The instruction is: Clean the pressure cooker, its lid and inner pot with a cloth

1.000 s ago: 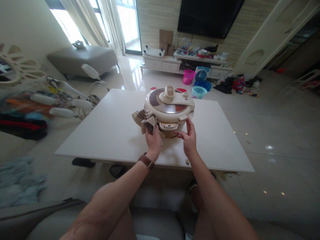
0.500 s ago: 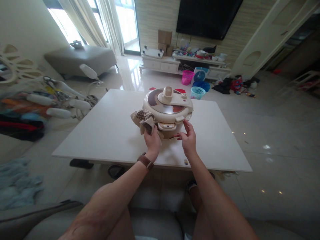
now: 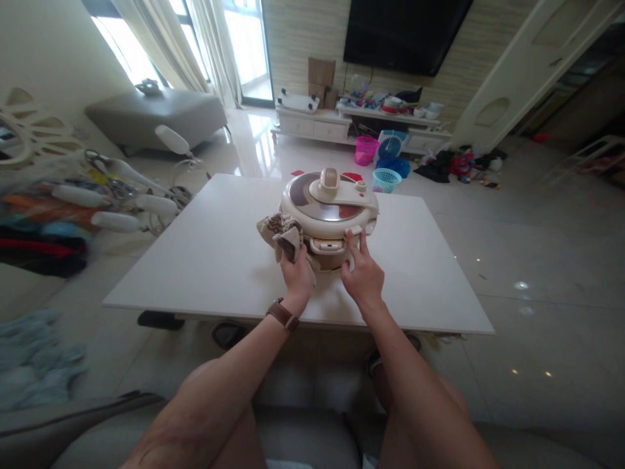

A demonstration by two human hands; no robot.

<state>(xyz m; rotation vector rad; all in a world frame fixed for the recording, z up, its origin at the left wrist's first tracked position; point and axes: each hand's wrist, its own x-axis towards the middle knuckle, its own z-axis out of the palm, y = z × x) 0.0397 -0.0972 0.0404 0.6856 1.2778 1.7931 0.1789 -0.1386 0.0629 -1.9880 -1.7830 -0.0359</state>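
A cream electric pressure cooker with its lid on stands upright on the white table. My left hand, with a brown watch at the wrist, is closed round a bunched beige and brown cloth, which lies against the cooker's front left side. On the other side, my right hand has two fingers stretched up to the small tab on the lid's front rim. Its thumb is near the cooker's body, and the fingers are apart. Between the hands, the front handle shows.
The white table spans the middle of the view. Beyond it on the floor are a light blue basket and a pink basket. A lamp with white shades stands left. A low cabinet lines the far wall.
My right hand has moved slightly up and inward, and its fingers now lie on the lid's front tab. The left hand and cloth have hardly moved.
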